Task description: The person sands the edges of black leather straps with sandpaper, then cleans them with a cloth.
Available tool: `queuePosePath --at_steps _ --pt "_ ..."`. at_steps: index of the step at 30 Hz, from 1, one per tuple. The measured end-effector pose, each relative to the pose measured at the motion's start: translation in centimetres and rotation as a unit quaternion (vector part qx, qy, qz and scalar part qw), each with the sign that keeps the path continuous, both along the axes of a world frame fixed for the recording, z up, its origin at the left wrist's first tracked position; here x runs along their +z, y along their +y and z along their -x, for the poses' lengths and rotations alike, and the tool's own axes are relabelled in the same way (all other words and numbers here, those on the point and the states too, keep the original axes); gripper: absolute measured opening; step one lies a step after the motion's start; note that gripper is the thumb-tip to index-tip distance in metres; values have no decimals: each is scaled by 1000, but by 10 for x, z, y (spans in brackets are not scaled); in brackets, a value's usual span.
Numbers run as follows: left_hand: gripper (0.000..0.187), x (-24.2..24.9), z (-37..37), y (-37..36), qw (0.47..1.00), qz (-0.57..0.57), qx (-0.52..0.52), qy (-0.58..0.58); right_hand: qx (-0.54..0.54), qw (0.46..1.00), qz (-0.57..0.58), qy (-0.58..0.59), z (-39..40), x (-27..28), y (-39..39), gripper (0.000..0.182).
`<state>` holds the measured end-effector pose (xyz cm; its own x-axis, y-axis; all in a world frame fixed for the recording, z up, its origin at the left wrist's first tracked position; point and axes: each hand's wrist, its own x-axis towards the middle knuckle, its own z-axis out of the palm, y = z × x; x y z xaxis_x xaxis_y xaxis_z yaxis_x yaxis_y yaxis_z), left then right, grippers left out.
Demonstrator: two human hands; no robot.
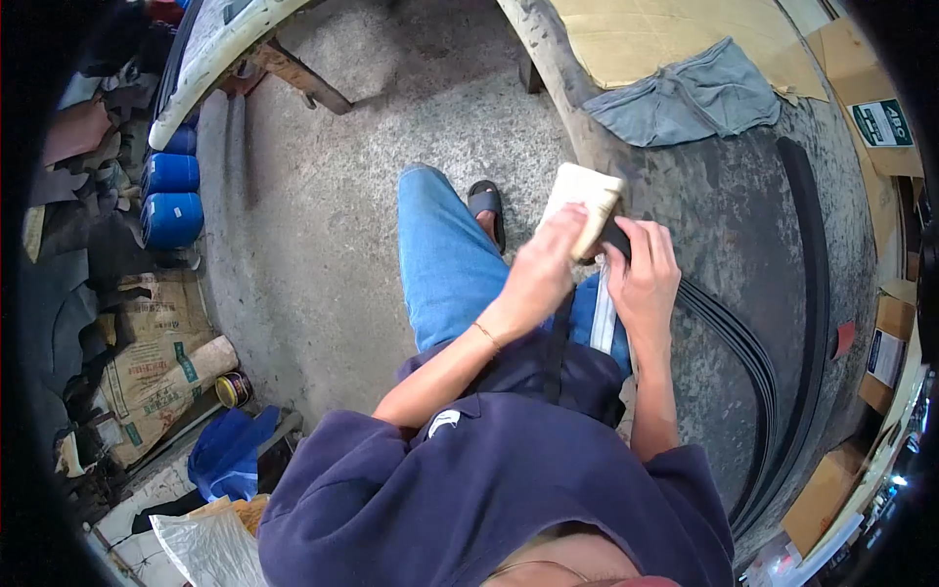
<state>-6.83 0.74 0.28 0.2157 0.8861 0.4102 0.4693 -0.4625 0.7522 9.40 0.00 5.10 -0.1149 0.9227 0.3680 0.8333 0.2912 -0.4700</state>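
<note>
A workshop, by the look of it; worn, stained concrete floor (323, 166) shows in the upper middle of the frame; a scuffed workbench (709, 181) curves down the right side, bearing long black strips (745, 360) and, at the upper right, a crumpled grey cloth (694, 103); cut scraps of dark, leather-like sheet (54, 328) pile up along the left edge; beside them are blue rolls (171, 223), a printed sack (147, 342) and a tin (233, 389); cardboard boxes (892, 318) line the far right.
</note>
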Motion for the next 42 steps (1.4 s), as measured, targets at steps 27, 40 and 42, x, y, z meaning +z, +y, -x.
queuePosePath --at_steps 27,40,42 --pt "51 14 -16 -1 998 -61 -18 -4 13 1000 11 -11 -10 -5 4 36" --pt "56 -3 -12 2 994 80 52 -56 -11 1000 19 1 -5 1 8 36" --pt "56 -1 -6 7 995 11 85 -48 2 999 34 14 -8 2 3 37"
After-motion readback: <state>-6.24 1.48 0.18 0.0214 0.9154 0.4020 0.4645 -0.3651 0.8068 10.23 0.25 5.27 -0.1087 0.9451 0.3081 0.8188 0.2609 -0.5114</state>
